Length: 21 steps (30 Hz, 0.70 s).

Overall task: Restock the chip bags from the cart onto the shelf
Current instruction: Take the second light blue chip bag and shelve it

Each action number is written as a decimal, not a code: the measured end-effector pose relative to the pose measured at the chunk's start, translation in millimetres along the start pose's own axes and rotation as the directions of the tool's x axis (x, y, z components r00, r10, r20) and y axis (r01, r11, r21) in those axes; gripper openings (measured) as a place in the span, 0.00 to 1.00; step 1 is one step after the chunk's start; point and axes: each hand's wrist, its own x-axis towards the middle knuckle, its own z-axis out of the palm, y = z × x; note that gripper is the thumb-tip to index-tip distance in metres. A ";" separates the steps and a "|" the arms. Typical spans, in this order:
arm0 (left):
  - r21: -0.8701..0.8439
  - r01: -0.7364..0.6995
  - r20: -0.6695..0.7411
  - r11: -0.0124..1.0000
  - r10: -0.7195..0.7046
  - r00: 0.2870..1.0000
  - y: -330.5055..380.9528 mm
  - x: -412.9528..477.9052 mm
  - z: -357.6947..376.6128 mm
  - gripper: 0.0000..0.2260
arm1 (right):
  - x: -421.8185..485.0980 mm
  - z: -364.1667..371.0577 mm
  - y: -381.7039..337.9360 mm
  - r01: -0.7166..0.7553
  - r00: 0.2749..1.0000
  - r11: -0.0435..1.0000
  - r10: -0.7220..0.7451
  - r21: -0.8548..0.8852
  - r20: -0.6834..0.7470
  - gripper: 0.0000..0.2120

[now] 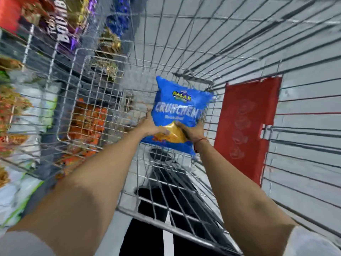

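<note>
Blue and glossy, the chip bag sits between both hands, held above the wire cart near its far end. The left hand closes on the bag's lower left edge, thumb across the front; the right hand grips the lower right edge. The step in hand looks like carrying one bag out of the cart. Next it likely needs a swing left toward the shelf baskets, then a free slot. The bag is puffed, with white lettering and a yellow chip picture low on its front, partly blurred.
</note>
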 end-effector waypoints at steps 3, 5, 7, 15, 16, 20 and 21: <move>-0.082 0.027 -0.062 0.996 -0.032 0.998 -5.5 2.0 -2.1 0.46 | -2.6 -4.7 -4.0 0.004 0.998 0.998 -0.008 0.065 0.065 0.27; -0.119 0.043 -0.043 0.992 -0.048 0.998 -3.5 -2.6 -7.9 0.42 | -8.7 -8.6 -12.3 0.040 0.994 0.995 -0.049 0.093 0.103 0.20; -0.127 -0.001 -0.011 0.992 -0.001 1.000 3.2 -12.7 -15.0 0.30 | -18.3 -11.8 -23.6 0.059 0.986 0.992 -0.076 0.114 0.151 0.19; -0.255 -0.179 -0.070 0.950 0.166 0.984 42.0 -100.6 -66.7 0.30 | -89.5 -15.7 -90.9 0.216 0.939 0.964 -0.248 0.155 0.238 0.22; -0.272 -0.199 -0.077 0.941 0.185 0.980 48.5 -114.0 -75.7 0.33 | -100.4 -15.0 -102.6 0.242 0.927 0.955 -0.279 0.170 0.250 0.21; -0.312 -0.327 -0.205 0.892 0.272 0.940 73.7 -177.8 -120.9 0.38 | -155.6 -6.2 -159.8 0.369 0.853 0.899 -0.429 0.238 0.298 0.17; -0.304 -0.375 -0.258 0.876 0.303 0.917 80.1 -197.1 -133.0 0.41 | -172.3 -2.7 -176.2 0.406 0.825 0.877 -0.472 0.256 0.310 0.17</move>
